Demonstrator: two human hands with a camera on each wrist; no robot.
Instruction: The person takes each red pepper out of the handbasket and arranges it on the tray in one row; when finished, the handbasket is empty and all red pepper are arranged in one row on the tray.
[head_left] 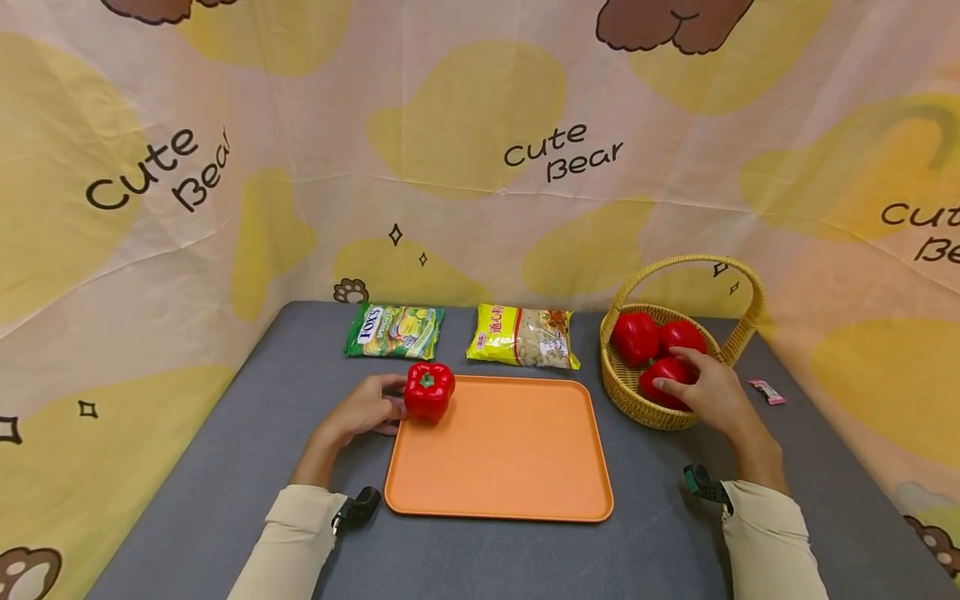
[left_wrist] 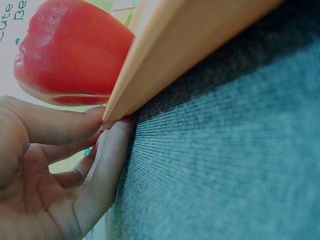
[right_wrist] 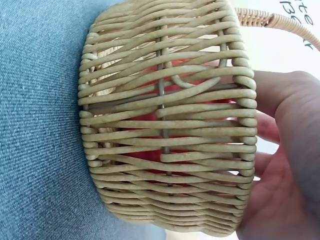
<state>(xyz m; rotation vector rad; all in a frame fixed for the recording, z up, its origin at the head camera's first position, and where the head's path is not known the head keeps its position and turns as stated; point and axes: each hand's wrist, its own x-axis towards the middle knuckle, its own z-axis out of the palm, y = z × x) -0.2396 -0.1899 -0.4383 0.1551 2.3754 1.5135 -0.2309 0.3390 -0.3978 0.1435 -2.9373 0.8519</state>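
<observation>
My left hand (head_left: 367,408) pinches the left rim of the orange tray (head_left: 502,450); in the left wrist view the thumb lies above the rim and the fingers (left_wrist: 112,155) are beneath it. On the tray's far left corner stands a red bell pepper (head_left: 429,392), close to that hand. Over on the right, my right hand (head_left: 712,392) reaches into the wicker basket (head_left: 637,410) and grips the nearest red bell pepper (head_left: 660,377) there. Two more red peppers (head_left: 635,337) lie behind it. The basket wall (right_wrist: 200,135) hides the right fingertips in the right wrist view.
Behind the tray lie a green FOX'S candy bag (head_left: 395,331) and a yellow pasta bag (head_left: 522,336). A small pink wrapped candy (head_left: 767,392) is right of the basket. The basket's tall handle (head_left: 693,260) arches overhead. Printed cloth (head_left: 465,250) walls in the grey table (head_left: 465,558).
</observation>
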